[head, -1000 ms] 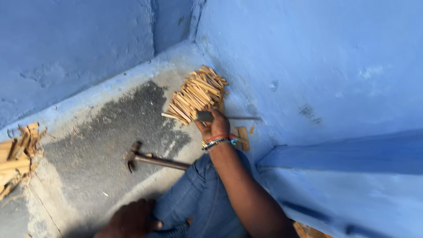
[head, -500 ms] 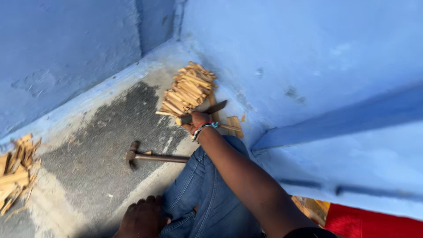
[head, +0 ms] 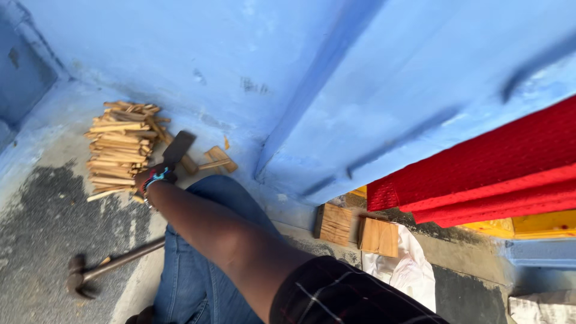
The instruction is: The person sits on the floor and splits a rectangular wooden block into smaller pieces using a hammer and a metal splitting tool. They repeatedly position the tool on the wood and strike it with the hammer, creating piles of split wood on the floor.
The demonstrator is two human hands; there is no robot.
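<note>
Blade [head: 178,147] in right hand [head: 151,177]; one hammer [head: 99,270]; two blocks [head: 334,224].

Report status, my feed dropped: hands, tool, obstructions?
Right hand gripping dark flat blade beside wood splint pile. Left hand out of view. Hammer lying on floor, apart.

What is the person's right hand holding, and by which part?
The right hand grips a flat dark blade tool by its lower end, beside the stack of wood sticks. The grip itself is hidden.

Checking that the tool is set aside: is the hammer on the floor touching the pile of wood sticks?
Apart. The head view shows bare floor between the hammer and the pile of wood sticks.
</note>
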